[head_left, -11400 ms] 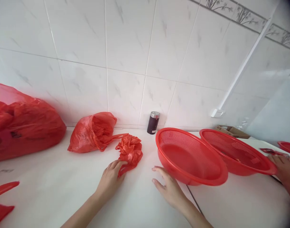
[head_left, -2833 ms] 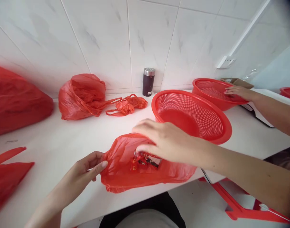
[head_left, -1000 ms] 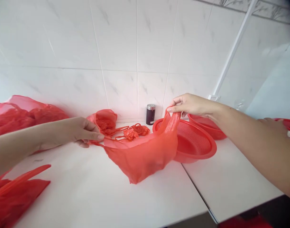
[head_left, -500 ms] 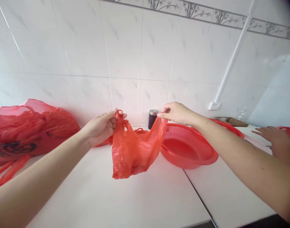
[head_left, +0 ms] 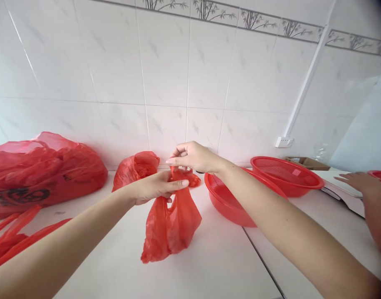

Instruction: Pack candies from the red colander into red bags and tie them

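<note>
A small red plastic bag [head_left: 174,226] hangs by its gathered neck over the white table. My left hand [head_left: 157,187] is closed around that neck, thumb across the front. Just above it, my right hand [head_left: 193,157] pinches the upper end of the bag's handles. The bag's lower part sags with something inside that I cannot make out. Behind my left hand sits a filled red bag [head_left: 137,166] against the wall. Another crumpled red bag [head_left: 193,179] lies partly hidden behind my right hand.
A large red bag [head_left: 53,174] bulges at the left, loose red handles [head_left: 22,241] in front. Red baskets [head_left: 227,203] stand at the right, one behind my forearm. Beyond them are a white scale [head_left: 346,191], a co-worker's hand [head_left: 361,182] and a cardboard box [head_left: 307,162].
My hands have come together from the bag's two spread handles, the right one moving left. The bag's top is now gathered, and it hangs lower. The dark canister is now mostly hidden.
</note>
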